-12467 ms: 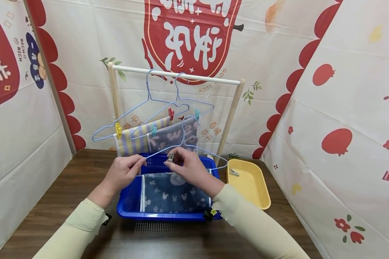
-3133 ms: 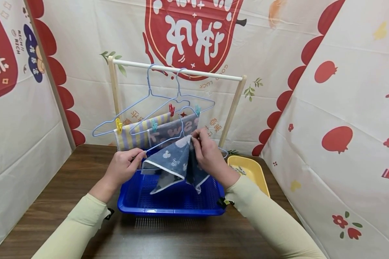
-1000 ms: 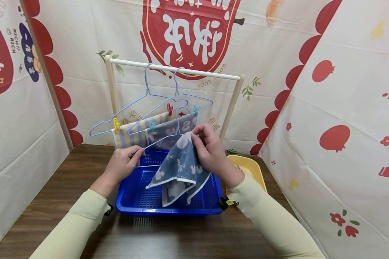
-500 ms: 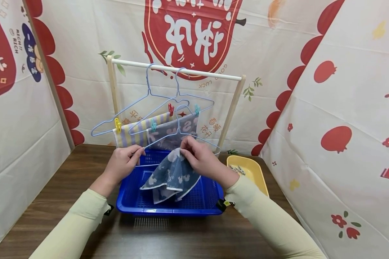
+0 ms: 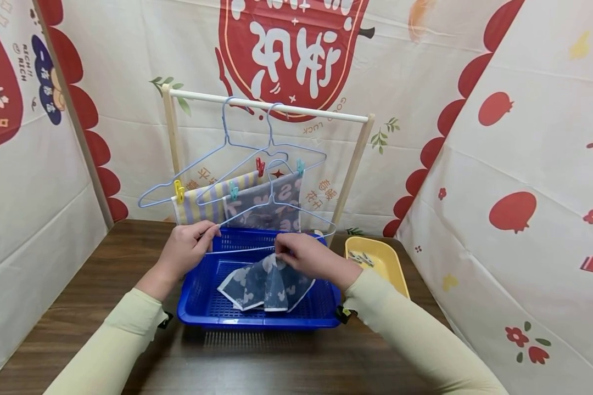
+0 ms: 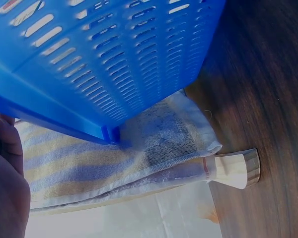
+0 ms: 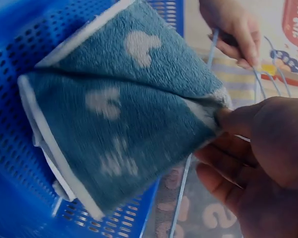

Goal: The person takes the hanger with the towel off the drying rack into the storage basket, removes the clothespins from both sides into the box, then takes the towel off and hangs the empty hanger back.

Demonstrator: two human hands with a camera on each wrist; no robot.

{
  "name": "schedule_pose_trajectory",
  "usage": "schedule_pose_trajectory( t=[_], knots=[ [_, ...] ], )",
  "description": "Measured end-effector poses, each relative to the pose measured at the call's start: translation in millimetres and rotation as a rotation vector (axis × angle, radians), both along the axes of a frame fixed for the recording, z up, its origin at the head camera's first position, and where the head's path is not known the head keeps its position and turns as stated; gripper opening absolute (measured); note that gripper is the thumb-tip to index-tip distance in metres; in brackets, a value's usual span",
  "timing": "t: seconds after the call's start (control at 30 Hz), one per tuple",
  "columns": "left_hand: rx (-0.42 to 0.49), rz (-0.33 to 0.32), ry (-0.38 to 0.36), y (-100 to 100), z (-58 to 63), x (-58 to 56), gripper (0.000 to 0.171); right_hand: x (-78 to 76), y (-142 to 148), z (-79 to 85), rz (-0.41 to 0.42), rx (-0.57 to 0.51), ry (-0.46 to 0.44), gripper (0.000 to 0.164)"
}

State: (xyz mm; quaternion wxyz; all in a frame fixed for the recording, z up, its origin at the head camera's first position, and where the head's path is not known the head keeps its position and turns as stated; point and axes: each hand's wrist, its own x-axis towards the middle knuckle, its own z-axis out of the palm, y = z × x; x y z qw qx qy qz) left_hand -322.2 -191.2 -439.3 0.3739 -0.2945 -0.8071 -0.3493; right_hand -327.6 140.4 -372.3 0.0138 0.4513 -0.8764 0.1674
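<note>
1. The left hand (image 5: 182, 253) has its grip clenched on the left end of a light blue wire hanger (image 5: 277, 230), thumb and fingers pinched around the thin wire. The hanger runs rightward from this grip, held above the back edge of the blue basket (image 5: 197, 307).
2. Behind and above the left grip, a wooden drying rack (image 5: 269, 108) carries two more blue hangers; a striped towel (image 5: 205, 202) and a grey patterned cloth (image 5: 272, 200) are pegged to them with small coloured clips, a yellow clip (image 5: 179, 191) nearest the left grip.
3. In the left wrist view the basket's slotted wall (image 6: 114, 54) fills the frame, with the striped towel (image 6: 119, 158) and a foot of the rack (image 6: 236, 168) beyond it on the brown table (image 6: 258, 74).
4. The right hand (image 5: 308, 258) has its grip closed on the top corner of a blue towel with pale mouse shapes (image 5: 264, 282), pinching it between thumb and fingers right at the hanger's lower wire.
5. Below that grip the towel droops in folds into the basket, its lower part resting on the basket floor; the right wrist view shows the towel (image 7: 119, 129) gathered to a point at the fingertips (image 7: 223, 116).
6. Right of the right grip, a yellow tray (image 5: 382, 263) sits on the table just beside the basket, with small clips inside.
</note>
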Motion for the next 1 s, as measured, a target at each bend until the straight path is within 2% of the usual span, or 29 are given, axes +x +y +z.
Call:
schedule_pose_trajectory(
  t=[0.23,0.4,0.57,0.7,1.0],
  knots=[
    [0.002,-0.004,0.009,-0.2,-0.9,-1.8,0.013,-0.2,-11.5,-8.6,0.046,0.186,-0.019,0.014],
    [0.0,-0.004,0.003,0.0,-1.3,-1.7,0.014,-5.4,-16.4,-20.2,0.054,0.316,-0.042,0.017],
    [0.009,0.002,-0.023,0.3,-0.6,1.1,0.014,-10.4,-19.0,-33.7,0.103,0.412,-0.038,0.02],
    [0.01,0.003,-0.036,0.9,0.2,2.5,0.014,-11.2,-18.2,-38.8,0.096,0.438,-0.051,0.021],
    [0.009,0.008,-0.042,-2.7,-0.9,2.6,0.014,-5.8,-4.9,-31.4,0.012,0.384,-0.139,0.009]
  ],
)
